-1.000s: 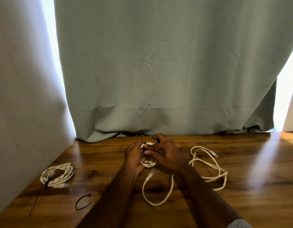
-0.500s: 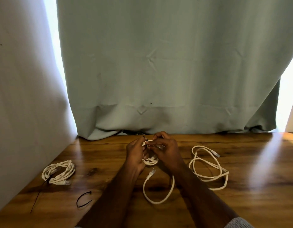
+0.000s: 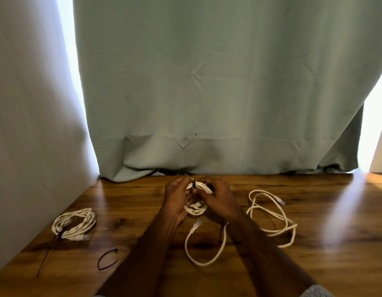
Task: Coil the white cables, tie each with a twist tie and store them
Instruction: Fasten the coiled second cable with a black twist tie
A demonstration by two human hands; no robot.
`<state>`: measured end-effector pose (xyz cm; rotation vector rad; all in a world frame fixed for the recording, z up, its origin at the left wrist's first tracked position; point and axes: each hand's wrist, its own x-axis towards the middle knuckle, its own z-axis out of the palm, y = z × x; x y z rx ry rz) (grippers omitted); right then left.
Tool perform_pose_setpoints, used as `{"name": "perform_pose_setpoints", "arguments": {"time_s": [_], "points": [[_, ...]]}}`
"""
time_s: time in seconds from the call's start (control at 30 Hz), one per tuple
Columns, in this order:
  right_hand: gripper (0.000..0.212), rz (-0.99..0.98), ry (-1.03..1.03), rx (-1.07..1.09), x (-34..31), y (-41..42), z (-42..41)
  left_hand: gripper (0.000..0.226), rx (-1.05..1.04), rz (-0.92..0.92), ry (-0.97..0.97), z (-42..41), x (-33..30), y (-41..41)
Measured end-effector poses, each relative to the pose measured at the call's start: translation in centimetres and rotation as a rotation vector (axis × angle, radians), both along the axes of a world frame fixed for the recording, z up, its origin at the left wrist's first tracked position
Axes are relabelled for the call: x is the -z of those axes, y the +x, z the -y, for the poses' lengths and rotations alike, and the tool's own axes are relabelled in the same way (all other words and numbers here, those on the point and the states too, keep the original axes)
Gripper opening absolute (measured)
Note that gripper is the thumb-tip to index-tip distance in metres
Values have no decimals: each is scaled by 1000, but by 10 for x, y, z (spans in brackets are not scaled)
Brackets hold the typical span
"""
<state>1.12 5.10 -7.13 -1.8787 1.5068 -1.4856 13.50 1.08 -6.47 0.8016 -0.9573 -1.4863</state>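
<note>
A wooden table [image 3: 314, 264] meets a grey-green curtain [image 3: 207, 93] at its far edge. A pale wall [image 3: 31, 125] runs along its left edge. Daylight glares past both curtain sides.

Glossy wooden table [image 3: 314, 254] catching window glare, pale green curtain [image 3: 207, 93] hanging behind and bunching on its far edge, white wall [image 3: 31, 125] running along the left, daylight showing through gaps beside the curtain
</note>
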Motion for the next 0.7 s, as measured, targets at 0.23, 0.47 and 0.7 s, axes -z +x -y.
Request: {"name": "perform_pose_setpoints", "arguments": {"time_s": [0.23,0.47,0.7], "points": [[25,402,121,-257,-14,5,-9,21,31,41,-148,-8,-9,3],[26,703,402,-318,-20,-10,-10,18,67,93,-235,-9,-3,8],[12,945,333,-135,-20,-12,-3,24,102,270,-382,-9,2,1]]}}
